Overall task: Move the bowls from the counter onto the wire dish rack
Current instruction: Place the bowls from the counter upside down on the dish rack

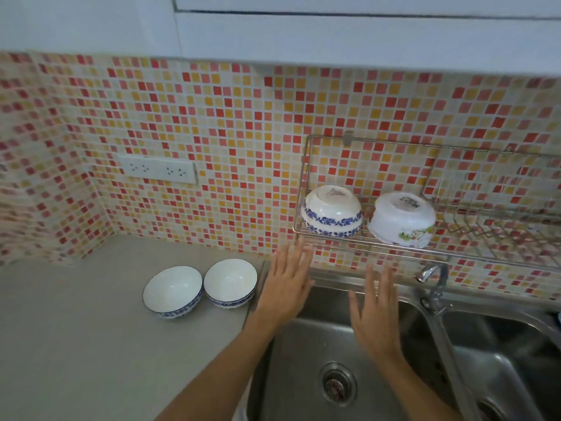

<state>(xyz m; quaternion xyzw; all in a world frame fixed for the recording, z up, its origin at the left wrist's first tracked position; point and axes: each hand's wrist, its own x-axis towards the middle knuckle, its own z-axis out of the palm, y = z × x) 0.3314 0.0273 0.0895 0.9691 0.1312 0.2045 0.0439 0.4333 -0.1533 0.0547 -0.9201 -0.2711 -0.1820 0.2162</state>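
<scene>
Two hands raised over the sink (343, 338), both empty, fingers straight and spread. Left hand (287, 284) palm-down above the sink's left rim, fingertips reaching up to the lower front wire of the wire dish rack (455, 253); blur makes contact unclear. Right hand (375, 314) over the left basin, fingers pointing toward the wall, apart from everything. Both forearms enter from the bottom edge.

Two bowls on the rack, both upside down at its left end: a blue-patterned bowl (332, 211) and, just beside it to the right, a white bowl with a green print (402, 220). Rest of the rack shows bare wire slots.

Two more bowls upright on the grey counter (76, 344), touching each other, near the sink's edge: left counter bowl (172, 291) and right counter bowl (230, 282), white inside, blue bands outside.

Steel double sink, drain (337, 385) visible in the left basin. Tap (432, 284) at the back between basins. Wall in red, orange and cream mosaic tile (212, 132); double socket (158, 170) above the counter. White cabinets (334, 28) overhead.
</scene>
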